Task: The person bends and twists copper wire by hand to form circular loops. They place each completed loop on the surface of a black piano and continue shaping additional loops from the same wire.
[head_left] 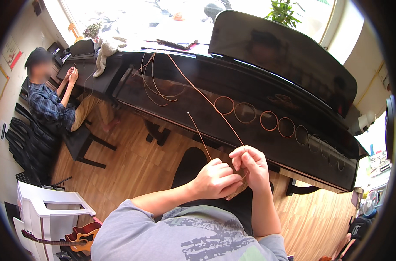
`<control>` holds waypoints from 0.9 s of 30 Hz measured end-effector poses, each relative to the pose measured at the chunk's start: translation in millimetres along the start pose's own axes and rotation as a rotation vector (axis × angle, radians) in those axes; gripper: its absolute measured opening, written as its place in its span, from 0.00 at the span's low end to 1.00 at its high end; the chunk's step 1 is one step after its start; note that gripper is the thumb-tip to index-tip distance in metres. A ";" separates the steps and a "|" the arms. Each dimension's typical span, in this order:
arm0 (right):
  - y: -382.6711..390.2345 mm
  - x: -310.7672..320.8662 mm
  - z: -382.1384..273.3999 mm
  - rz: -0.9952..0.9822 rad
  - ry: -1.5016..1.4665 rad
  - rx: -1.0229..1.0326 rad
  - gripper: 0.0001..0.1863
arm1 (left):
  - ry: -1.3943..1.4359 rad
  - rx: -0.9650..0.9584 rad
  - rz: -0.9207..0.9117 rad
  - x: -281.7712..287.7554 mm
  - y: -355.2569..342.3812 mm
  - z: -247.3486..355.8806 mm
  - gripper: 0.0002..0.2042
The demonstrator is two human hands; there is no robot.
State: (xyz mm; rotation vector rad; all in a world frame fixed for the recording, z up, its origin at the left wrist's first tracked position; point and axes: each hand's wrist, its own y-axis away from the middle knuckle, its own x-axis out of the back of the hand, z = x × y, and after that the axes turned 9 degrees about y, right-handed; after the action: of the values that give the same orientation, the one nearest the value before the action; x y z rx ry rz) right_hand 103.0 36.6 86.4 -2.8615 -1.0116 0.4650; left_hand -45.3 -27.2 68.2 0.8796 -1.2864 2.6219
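My left hand (216, 178) is closed around a thin copper-coloured wire (198, 134), whose short free end rises toward the black piano. My right hand (252, 165), beside and slightly above it, pinches the same kind of wire, with a long length (227, 121) running up across the piano lid to its back edge; whether both lengths are one wire, I cannot tell. Several loose wires (156, 93) lie looped at the left of the lid. A row of several coiled rings (268, 120) lies to the right of my hands' wires on the lid.
The black piano (171, 104) spans the view before me. At left a person (52, 104) sits on a stool, holding something thin at a dark keyboard (93, 78) with a plush toy. A white piece of furniture (54, 204) and an acoustic guitar (82, 241) are at lower left.
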 end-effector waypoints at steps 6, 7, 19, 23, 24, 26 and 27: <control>17.8 -5.5 -26.2 -0.014 0.027 0.033 0.11 | 0.038 -0.037 -0.029 -1.2 2.1 6.6 0.07; 19.7 -4.6 -28.0 -0.012 0.046 0.041 0.11 | 0.044 -0.039 -0.028 -2.5 2.3 7.6 0.08; 45.7 -14.3 -60.6 -0.042 0.299 0.183 0.08 | 0.126 -0.081 -0.051 -1.9 -5.1 20.9 0.08; 56.8 -12.9 -69.5 -0.049 0.465 0.292 0.06 | 0.176 -0.098 -0.013 8.7 -8.7 35.3 0.10; 60.9 -12.1 -75.2 -0.064 0.527 0.319 0.06 | 0.221 -0.117 0.011 15.6 -14.1 43.2 0.09; 67.5 -12.6 -84.8 -0.101 0.545 0.380 0.06 | 0.245 -0.201 0.040 33.0 -12.6 52.7 0.08; 71.6 -12.8 -89.4 -0.116 0.546 0.395 0.06 | 0.248 -0.265 0.063 46.7 -7.5 56.8 0.10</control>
State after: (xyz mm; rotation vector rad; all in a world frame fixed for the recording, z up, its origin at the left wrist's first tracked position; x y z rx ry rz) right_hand 164.0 -24.3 162.9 -2.3563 -0.8558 -0.1190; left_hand -55.7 -72.7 125.5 0.4648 -1.5609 2.4298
